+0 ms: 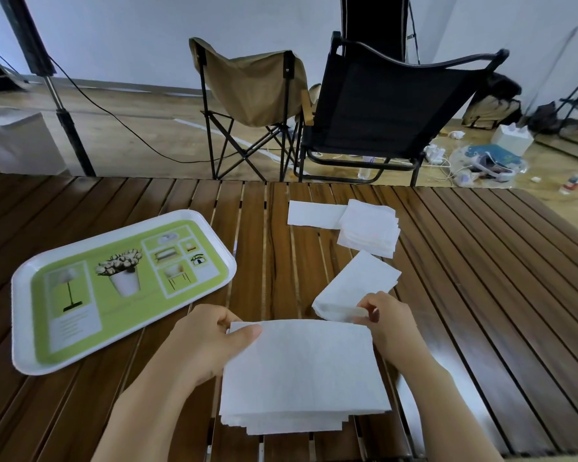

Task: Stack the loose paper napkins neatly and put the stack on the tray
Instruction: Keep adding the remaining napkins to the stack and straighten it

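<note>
Over the slatted wooden table (481, 261), our left hand (204, 341) pinches the napkin stack (301, 375) at its far left corner; our right hand (391, 325) seems to grasp the right corner. The green tray (24, 328) lies left, apart.

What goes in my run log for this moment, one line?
left hand: grips stack | right hand: pinches napkin | tray: bare | pile: loose on table
</note>
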